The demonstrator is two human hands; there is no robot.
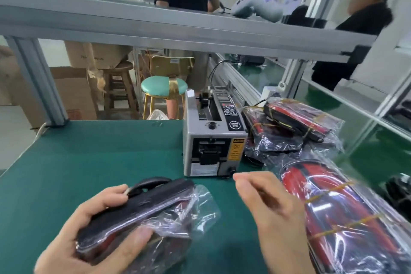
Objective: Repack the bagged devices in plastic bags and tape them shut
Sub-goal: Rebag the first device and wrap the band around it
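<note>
Green bench mat (89, 158), tape dispenser (213, 140) at the middle. Left hand (93, 227) grips a black device (138, 204) half inside a clear bag (195, 209). Right hand (273, 213) hovers just below the dispenser, fingers loose, holding nothing. Bagged devices (329, 218) piled right.

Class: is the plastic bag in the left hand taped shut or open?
Open: the plastic bag's mouth gapes loose beyond the black device; no tape shows.

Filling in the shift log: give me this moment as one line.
left hand: grips bagged device | right hand: raised, toward tape dispenser, holds nothing seen | bag mouth: untaped | bagged devices: right
</note>
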